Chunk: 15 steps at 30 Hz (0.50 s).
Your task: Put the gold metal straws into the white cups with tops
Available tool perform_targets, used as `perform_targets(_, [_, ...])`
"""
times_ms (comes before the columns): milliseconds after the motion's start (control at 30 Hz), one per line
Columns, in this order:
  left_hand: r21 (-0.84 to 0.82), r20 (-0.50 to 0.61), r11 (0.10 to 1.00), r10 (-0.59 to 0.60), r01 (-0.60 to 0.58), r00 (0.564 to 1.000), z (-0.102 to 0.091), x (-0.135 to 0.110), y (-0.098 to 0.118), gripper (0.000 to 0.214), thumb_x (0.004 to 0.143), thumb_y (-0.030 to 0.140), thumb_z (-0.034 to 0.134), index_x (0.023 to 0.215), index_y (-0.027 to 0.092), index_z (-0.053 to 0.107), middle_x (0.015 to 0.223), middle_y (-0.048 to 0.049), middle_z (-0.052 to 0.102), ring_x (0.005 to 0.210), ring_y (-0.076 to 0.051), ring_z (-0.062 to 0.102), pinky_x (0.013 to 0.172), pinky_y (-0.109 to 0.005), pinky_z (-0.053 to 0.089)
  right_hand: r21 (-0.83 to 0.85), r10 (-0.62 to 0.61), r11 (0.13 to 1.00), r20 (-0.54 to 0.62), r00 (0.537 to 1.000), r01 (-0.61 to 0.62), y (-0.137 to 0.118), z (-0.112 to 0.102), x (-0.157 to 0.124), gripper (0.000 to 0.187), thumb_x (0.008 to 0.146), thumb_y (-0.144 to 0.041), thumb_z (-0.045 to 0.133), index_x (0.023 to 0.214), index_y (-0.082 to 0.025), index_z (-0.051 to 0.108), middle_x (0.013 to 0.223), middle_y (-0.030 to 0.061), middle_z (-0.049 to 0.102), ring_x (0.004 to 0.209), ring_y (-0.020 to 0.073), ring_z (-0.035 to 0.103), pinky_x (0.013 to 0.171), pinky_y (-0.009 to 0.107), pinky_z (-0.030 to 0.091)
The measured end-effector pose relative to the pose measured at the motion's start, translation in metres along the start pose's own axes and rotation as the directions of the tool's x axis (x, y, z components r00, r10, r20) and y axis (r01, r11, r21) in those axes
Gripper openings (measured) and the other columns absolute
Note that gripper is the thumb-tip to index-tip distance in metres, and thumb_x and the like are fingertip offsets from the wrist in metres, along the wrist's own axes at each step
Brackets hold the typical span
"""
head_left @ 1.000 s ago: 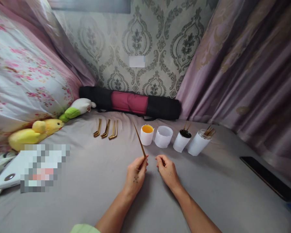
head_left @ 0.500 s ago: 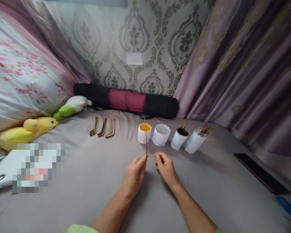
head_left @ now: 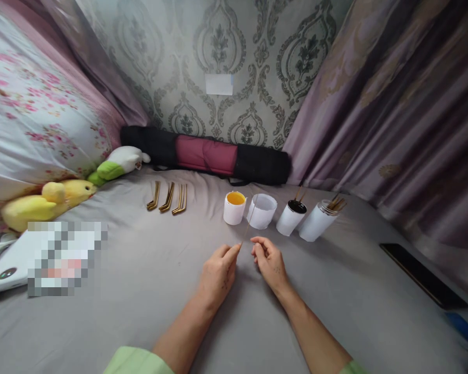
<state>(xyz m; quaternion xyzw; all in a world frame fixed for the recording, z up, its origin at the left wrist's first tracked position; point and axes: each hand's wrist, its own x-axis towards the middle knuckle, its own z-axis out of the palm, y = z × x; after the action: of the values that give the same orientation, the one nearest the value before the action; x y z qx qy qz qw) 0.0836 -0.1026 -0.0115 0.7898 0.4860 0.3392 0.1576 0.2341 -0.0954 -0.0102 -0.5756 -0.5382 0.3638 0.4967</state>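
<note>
My left hand (head_left: 220, 270) is closed, its thumb and fingers pinching the lower end of a thin gold-brown stick (head_left: 245, 236). The stick points up and away, leaning right, its upper part in front of a white wide cup (head_left: 262, 218). Beside it, my right hand (head_left: 270, 261) has its fingers curled in loosely, and I see nothing in them. Just beyond both hands stands a white cup with yellow inside (head_left: 234, 213). To the right are a white cup with a dark inside (head_left: 290, 222), two thin sticks standing in it, and a white-wrapped jar (head_left: 314, 225) holding several gold-brown sticks.
Three groups of bent gold sticks (head_left: 166, 200) lie at the back left. A black and maroon long bag (head_left: 206, 156) lies along the wall. Plush toys (head_left: 42, 205) and a white phone (head_left: 11, 270) are on the left; a dark phone (head_left: 423, 274) is on the right.
The stick in my left hand has tilted from nearly upright to leaning right, across the wide cup. The view has shifted slightly; both hands stay close together.
</note>
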Motion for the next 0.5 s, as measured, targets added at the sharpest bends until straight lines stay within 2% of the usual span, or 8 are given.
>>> perform_targets(333, [0.027,0.025,0.999,0.025,-0.026,0.999,-0.0031,0.0011,0.0033,0.037,0.085,0.019,0.029,0.114,0.024,0.05,0.088,-0.0059,0.055,0.078,-0.013,0.053,0.069,-0.022,0.042,0.055,0.005,0.998,0.017,1.0,-0.006,-0.0018,-0.0005,-0.0005,0.025,0.076,-0.028,0.04,0.094,-0.016,0.053,0.069,0.0006,0.054,0.052,0.0086,0.048,0.045,0.018,0.038])
perform_targets(500, [0.042,0.044,0.999,0.022,-0.024,0.999,-0.0041,0.0006,0.0046,0.037,0.085,0.019,0.029,0.115,0.024,0.049,0.087,-0.0055,0.055,0.078,-0.013,0.052,0.068,-0.022,0.042,0.072,-0.039,0.997,0.043,0.998,0.036,-0.0027,-0.0007,-0.0013,0.026,0.073,-0.019,0.038,0.095,-0.017,0.051,0.071,0.0,0.053,0.055,0.008,0.048,0.048,0.018,0.038])
